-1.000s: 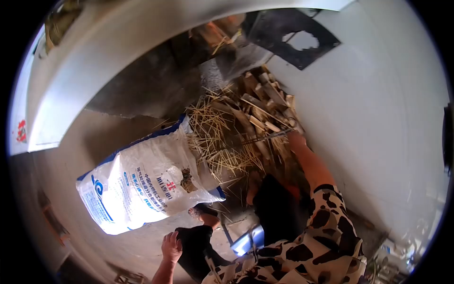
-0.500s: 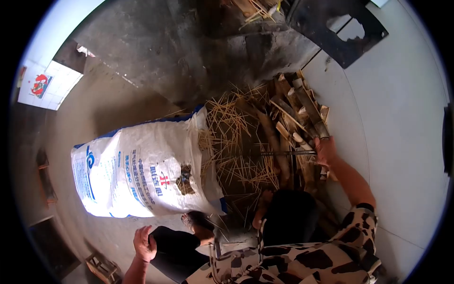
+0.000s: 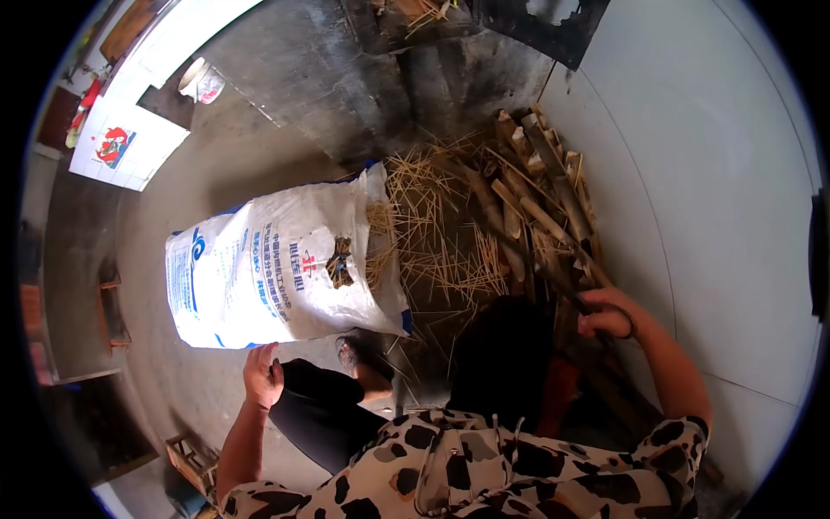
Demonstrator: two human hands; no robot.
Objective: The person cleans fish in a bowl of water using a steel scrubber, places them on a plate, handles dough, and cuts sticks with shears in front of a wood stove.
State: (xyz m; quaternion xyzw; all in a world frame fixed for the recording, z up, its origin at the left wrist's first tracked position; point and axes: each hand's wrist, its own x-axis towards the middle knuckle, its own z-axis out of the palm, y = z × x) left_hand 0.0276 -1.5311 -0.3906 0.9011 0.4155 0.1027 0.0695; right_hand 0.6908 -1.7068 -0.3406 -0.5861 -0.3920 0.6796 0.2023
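Observation:
My right hand (image 3: 609,316) is closed around dark metal fire tongs (image 3: 553,278), whose looped handle passes by my wrist. The tongs slant up and left across the pile of firewood (image 3: 536,190). My left hand (image 3: 262,378) is raised beside my left knee with nothing in it. Its fingertips are close to the lower edge of a white woven sack (image 3: 259,277); whether they touch it I cannot tell. The sack lies on its side, its mouth toward the wood, with thin straw-coloured sticks (image 3: 424,203) at the opening and scattered over the floor.
A dark, soot-stained wall (image 3: 320,78) stands behind the sack. White tiled wall (image 3: 674,173) borders the wood on the right. A white bucket (image 3: 202,81) stands at the far left, and a small wooden stool (image 3: 192,463) is at lower left. My foot (image 3: 367,376) is by the sack.
My right hand has moved down and nearer my body, and the tongs have swung from level to slanting. My left hand has risen slightly toward the sack. The camera view has shifted.

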